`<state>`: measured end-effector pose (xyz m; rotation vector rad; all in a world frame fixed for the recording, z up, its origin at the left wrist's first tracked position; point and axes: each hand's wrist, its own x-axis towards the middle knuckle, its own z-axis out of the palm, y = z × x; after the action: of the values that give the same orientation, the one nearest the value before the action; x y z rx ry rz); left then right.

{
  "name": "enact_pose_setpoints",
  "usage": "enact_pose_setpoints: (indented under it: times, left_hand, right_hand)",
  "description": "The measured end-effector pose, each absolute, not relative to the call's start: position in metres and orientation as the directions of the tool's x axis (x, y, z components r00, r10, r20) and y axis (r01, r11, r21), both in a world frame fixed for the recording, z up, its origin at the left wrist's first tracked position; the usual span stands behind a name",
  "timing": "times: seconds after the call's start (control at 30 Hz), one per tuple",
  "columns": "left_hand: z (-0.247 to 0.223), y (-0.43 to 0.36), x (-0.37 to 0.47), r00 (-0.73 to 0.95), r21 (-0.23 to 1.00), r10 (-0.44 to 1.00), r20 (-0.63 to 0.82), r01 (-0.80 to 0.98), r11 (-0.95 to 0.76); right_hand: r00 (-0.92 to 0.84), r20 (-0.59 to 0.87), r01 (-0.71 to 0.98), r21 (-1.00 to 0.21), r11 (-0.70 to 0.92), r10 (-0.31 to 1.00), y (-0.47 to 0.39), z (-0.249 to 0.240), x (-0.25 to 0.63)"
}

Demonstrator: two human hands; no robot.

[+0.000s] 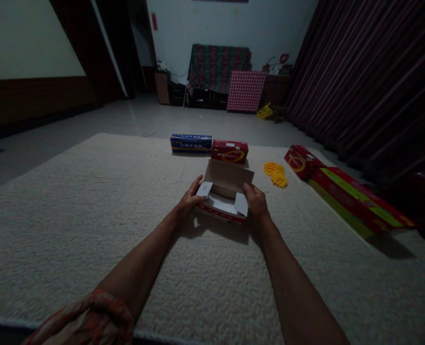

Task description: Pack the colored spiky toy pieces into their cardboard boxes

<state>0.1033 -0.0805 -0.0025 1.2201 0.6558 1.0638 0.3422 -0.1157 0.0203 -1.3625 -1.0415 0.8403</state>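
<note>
A small red cardboard box point(217, 213) with its lid flap raised sits in front of me, tilted a little. Its inside is white and looks bare where it shows. My left hand point(189, 197) grips the left end, thumb by the white side flap point(205, 189). At the right end my right hand point(257, 201) is closed on the box, with the thumb near the raised brown lid point(230, 173). Behind it stand a closed blue box point(191, 144) and a closed red box point(229, 152). A heap of small yellow pieces point(276, 174) lies to the right.
The quilted cream mat point(90, 211) spreads under everything. On its right edge are another red box point(302, 162) and a long red and green carton point(356, 199). Farther back stand a cloth-covered cabinet point(217, 67), a checkered panel point(246, 91) and a yellow object point(264, 111). Dark curtains hang at right.
</note>
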Motion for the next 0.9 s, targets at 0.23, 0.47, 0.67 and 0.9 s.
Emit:
enact_pose_setpoints:
  times: [0.23, 0.47, 0.67, 0.9]
  left_hand:
    - [0.005, -0.083, 0.104, 0.369, 0.947, 0.926, 0.085, -0.318, 0.040]
    - [0.007, -0.084, 0.106, 0.297, 0.912, 0.945, 0.135, -0.409, -0.002]
    - [0.008, -0.084, 0.102, 0.243, 0.888, 0.963, 0.115, -0.460, 0.011]
    - [0.008, -0.083, 0.098, 0.237, 0.903, 0.965, 0.109, -0.431, 0.003]
  right_hand:
    - [0.369, 0.056, 0.044, -0.998, 0.043, 0.928, -0.111, 0.015, 0.341]
    - [0.391, -0.003, -0.064, -0.998, 0.024, 0.920, -0.102, -0.002, 0.341]
    - [0.593, 0.083, 0.170, -0.985, -0.024, 0.801, -0.095, -0.006, 0.353]
    - [0.426, 0.513, 0.650, -0.746, 0.142, 0.745, -0.107, 0.015, 0.356]
